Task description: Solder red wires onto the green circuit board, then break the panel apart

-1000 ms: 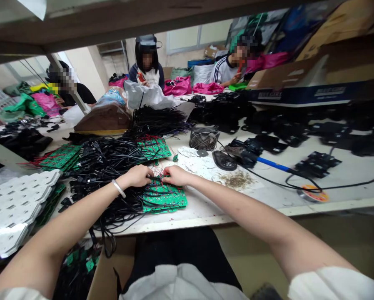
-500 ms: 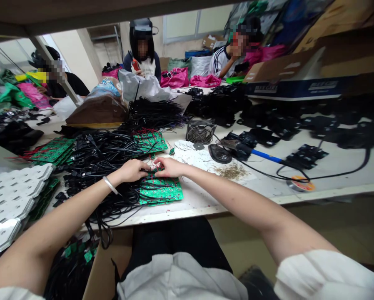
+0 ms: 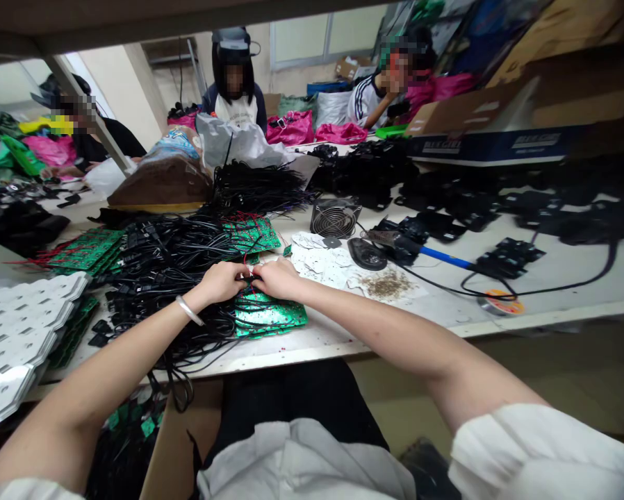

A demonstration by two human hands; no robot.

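My left hand [image 3: 222, 281] and my right hand [image 3: 277, 278] meet knuckle to knuckle above a green circuit board [image 3: 270, 316] near the table's front edge. Both hands are closed in a pinch on thin red and black wires [image 3: 250, 276] that rise from the board. A silver bangle [image 3: 188, 310] sits on my left wrist. A big tangle of black cables [image 3: 171, 264] lies under and left of my left hand. More green boards [image 3: 252, 234] lie just behind the hands.
White punched sheets [image 3: 14, 333] are stacked at the left. A small fan [image 3: 334, 220], a blue-handled soldering iron [image 3: 437, 257] and a solder spool [image 3: 497, 304] lie to the right. Black parts [image 3: 447, 201] cover the far table. Three people sit at the far side.
My hands have drawn closer together over the board and shifted slightly left. The view has tilted a little; the board's front edge now looks lifted.
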